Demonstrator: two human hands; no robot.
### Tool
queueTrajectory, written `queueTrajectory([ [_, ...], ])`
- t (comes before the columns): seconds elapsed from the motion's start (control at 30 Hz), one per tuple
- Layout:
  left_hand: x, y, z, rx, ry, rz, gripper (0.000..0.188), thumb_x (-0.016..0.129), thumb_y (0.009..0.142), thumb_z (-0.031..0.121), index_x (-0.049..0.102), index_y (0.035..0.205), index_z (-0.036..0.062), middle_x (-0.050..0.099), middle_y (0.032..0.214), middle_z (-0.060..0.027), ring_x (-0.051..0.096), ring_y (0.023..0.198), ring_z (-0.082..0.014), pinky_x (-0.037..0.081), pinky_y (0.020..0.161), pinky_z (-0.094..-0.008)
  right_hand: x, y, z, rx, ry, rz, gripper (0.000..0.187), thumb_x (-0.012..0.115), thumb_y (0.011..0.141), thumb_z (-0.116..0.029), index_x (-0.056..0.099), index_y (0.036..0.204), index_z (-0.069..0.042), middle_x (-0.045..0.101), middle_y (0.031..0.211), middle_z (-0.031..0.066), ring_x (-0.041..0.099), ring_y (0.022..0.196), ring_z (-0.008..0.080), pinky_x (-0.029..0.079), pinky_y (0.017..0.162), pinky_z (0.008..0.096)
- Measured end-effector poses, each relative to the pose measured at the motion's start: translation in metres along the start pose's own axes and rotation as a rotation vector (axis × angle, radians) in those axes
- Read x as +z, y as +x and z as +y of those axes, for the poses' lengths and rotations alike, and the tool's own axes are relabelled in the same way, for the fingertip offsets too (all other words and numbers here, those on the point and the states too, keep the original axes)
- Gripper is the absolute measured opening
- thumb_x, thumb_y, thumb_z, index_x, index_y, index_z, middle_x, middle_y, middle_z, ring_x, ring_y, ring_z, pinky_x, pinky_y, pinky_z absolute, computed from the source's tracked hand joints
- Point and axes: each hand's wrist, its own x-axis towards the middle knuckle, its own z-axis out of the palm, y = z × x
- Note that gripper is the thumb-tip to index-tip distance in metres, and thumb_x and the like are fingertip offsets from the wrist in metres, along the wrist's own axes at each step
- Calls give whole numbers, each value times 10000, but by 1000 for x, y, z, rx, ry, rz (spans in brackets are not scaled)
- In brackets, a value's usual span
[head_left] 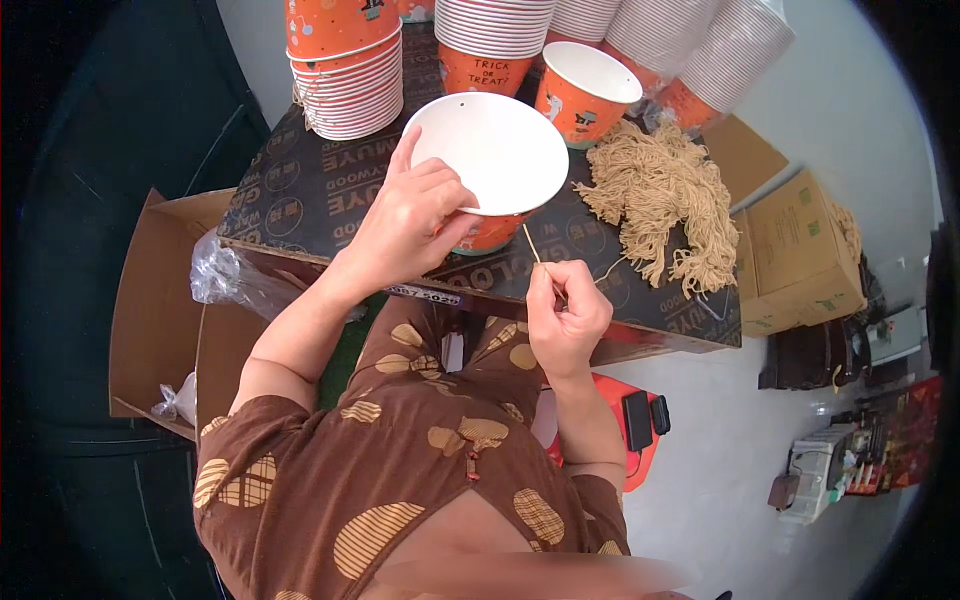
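Note:
An orange paper bucket with a white inside [500, 150] is tipped toward me at the near edge of the dark table. My left hand [415, 215] grips its rim from the left, thumb at the near side and fingers over the edge. One small dark hole shows near the far rim. My right hand [568, 315] is closed in a pinch on a tan cord [531, 243], which runs up taut to the bucket's near side. Where the cord meets the bucket is too small to make out. A loose end trails right, toward a heap of tan cords [665, 205].
Nested stacks of orange buckets [350, 90] stand along the back of the table [300, 205]. A single bucket [590, 85] stands left of the cord heap. An open carton [160, 290] is at the left, another carton [800, 265] at the right. A phone [637, 420] lies on a red stool.

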Motion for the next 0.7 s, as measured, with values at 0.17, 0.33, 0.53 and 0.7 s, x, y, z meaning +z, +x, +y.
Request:
queueTrajectory([
  [0.17, 1, -1, 7, -7, 7, -4, 141, 741, 715, 11, 624, 783, 50, 601, 704, -54, 634, 763, -232, 234, 1136, -599, 2, 1, 2, 14, 20, -8, 136, 636, 796, 91, 541, 760, 0, 496, 597, 45, 470, 504, 100, 379, 475, 255],
  [0.33, 0, -2, 10, -20, 9, -12, 141, 744, 716, 16, 623, 780, 49, 598, 700, -53, 634, 768, -233, 244, 1132, -595, 2, 2, 1, 11, 29, -8, 138, 631, 797, 94, 536, 756, 1, 493, 596, 37, 466, 513, 87, 381, 479, 246],
  [0.53, -3, -4, 11, 4, 34, -46, 179, 758, 720, 33, 637, 850, 55, 596, 724, -49, 635, 791, -229, 249, 1131, -582, 4, 3, 2, 20, 40, -16, 137, 628, 799, 93, 536, 753, 3, 500, 602, 32, 470, 518, 84, 379, 478, 243],
  [0.7, -21, 9, 12, -41, -120, 41, 256, 692, 816, 68, 629, 1064, 46, 646, 911, -84, 645, 934, -281, 267, 1128, -550, 7, 12, 2, 20, 35, -14, 108, 629, 805, 89, 570, 774, 5, 513, 607, 35, 478, 519, 85, 380, 479, 246],
])
